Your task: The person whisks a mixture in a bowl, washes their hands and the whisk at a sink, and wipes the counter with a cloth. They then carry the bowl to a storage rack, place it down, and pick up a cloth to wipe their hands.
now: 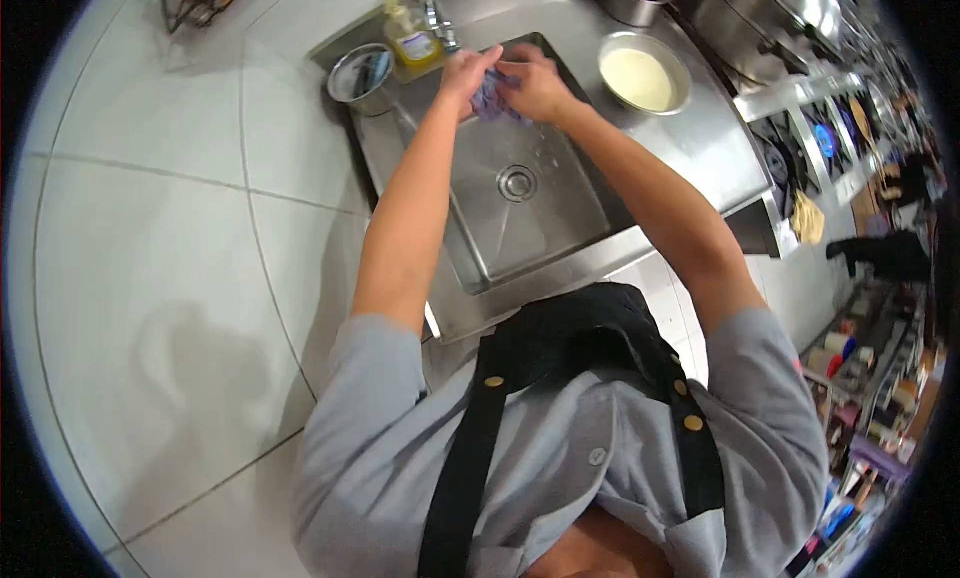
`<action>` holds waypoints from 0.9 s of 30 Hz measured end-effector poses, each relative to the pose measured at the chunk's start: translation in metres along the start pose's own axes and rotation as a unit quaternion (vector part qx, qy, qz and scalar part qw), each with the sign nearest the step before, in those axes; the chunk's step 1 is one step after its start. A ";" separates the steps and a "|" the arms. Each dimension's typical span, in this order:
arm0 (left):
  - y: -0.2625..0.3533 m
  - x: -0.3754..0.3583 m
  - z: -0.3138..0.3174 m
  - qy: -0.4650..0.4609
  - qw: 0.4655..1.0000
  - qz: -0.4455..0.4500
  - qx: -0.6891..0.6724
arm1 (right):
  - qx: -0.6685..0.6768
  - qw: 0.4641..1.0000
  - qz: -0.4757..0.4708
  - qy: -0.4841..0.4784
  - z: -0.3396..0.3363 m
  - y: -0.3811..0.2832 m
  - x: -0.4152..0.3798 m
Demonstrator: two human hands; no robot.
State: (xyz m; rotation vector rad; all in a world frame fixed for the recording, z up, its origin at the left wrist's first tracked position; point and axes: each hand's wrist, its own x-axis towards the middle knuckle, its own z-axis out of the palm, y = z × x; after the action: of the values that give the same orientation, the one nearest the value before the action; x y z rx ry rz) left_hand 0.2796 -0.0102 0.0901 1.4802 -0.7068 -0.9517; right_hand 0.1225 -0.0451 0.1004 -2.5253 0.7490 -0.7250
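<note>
A wet-looking purple cloth (490, 98) is bunched between my hands over the far part of the steel sink (480, 213). My left hand (464, 81) is closed around its left side, thumb pointing up. On the other side, my right hand (538, 86) grips the cloth too, its fingers partly hidden and slightly blurred. Water drops show on the basin floor below, near the round drain (517, 183). Just behind my hands stands the tap (440, 26).
A soap pump bottle (414, 43) with yellow liquid and a metal container (363, 81) stand at the sink's back left. On the right counter sit a bowl of pale cream liquid (640, 78) and a steel pot (636, 0). A stove (815, 143) lies farther right.
</note>
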 end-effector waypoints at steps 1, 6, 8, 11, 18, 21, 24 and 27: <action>0.002 -0.020 -0.017 0.053 0.996 0.010 0.078 | 0.000 0.999 0.029 -0.018 -0.008 -0.003 -0.005; -0.048 0.005 -0.158 0.219 0.835 0.153 0.481 | -0.014 0.991 0.105 -0.077 -0.040 0.030 -0.049; -0.129 0.006 -0.213 0.132 0.777 0.148 0.598 | 0.008 0.980 0.104 -0.170 -0.053 0.037 -0.061; -0.171 -0.064 -0.193 0.156 0.753 0.191 0.610 | 0.066 0.974 0.098 -0.196 -0.082 0.034 -0.059; -0.173 -0.341 -0.037 0.281 0.748 0.156 0.581 | 0.213 0.965 0.065 -0.140 -0.122 0.054 -0.075; -0.202 -0.370 0.004 0.243 0.937 0.022 0.250 | 0.290 0.867 0.154 -0.376 -0.075 0.043 -0.144; -0.180 -0.349 0.093 0.121 0.992 -0.042 0.022 | 0.431 0.740 0.312 -0.412 -0.018 0.024 -0.244; -0.096 -0.316 0.197 0.080 0.981 -0.102 -0.143 | 0.491 0.769 0.318 -0.256 -0.039 0.075 -0.268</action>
State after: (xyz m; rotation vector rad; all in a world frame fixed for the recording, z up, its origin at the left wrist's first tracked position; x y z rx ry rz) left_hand -0.0541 0.1773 0.0495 1.3700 -0.2892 -1.0297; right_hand -0.1216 0.0470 -0.0040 -1.2612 0.6856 -0.0771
